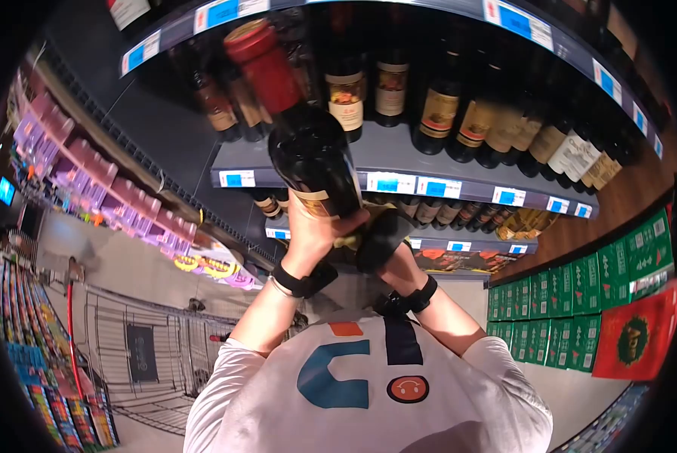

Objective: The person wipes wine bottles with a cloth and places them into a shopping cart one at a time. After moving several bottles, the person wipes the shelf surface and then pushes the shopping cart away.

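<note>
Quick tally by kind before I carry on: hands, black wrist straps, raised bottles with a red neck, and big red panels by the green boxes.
Hands, left hand and right hand: 2
Black wrist straps: 2
Raised red-necked bottle: 1
Red panel by the green boxes: 1
Total: 6

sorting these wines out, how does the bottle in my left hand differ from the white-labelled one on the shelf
the held bottle is gripped in your left hand, the white-labelled bottle stands on the shelf
the held bottle looks bigger, being nearer, the white-labelled bottle smaller
both are dark
</note>
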A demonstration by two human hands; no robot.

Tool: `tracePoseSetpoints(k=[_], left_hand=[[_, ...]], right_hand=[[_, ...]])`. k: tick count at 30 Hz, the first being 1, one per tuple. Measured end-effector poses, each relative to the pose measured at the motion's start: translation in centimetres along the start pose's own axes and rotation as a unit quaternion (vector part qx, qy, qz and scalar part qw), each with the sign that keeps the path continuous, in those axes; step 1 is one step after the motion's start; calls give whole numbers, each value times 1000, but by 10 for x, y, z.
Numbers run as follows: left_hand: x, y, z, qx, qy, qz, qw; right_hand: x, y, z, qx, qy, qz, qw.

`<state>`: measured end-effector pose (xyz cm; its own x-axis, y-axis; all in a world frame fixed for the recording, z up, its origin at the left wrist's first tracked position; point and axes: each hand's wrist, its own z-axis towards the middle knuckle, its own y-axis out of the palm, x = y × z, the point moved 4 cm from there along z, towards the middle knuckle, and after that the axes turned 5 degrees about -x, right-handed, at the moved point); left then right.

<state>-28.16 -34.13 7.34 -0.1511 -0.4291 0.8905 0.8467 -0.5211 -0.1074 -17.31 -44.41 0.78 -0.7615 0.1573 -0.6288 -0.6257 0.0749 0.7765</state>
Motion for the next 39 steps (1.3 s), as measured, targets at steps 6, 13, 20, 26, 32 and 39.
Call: tracePoseSetpoints(k=[6,13,20,26,32,39], left_hand=[[21,31,42,-11,53,-6,999],[-6,60,84,-58,-10,-86,995],[-48,79,119,-57,-1,-98,994],[-62,86,140,-33,0,-51,998],[-75,99,163,-21,-42,-88,995],[-93,102,166,9,-12,-1,1000]], right_hand=[[-56,-8,11,11,-197,-697,689],[-70,-42,-4,112,-189,-441,870],[-96,-37,-10,157,-145,-731,648],[-96,-68,-15,168,-196,-597,760],[-86,-71,-23,144,-113,-291,939],[-54,-113,-27,137,-94,-107,980]])
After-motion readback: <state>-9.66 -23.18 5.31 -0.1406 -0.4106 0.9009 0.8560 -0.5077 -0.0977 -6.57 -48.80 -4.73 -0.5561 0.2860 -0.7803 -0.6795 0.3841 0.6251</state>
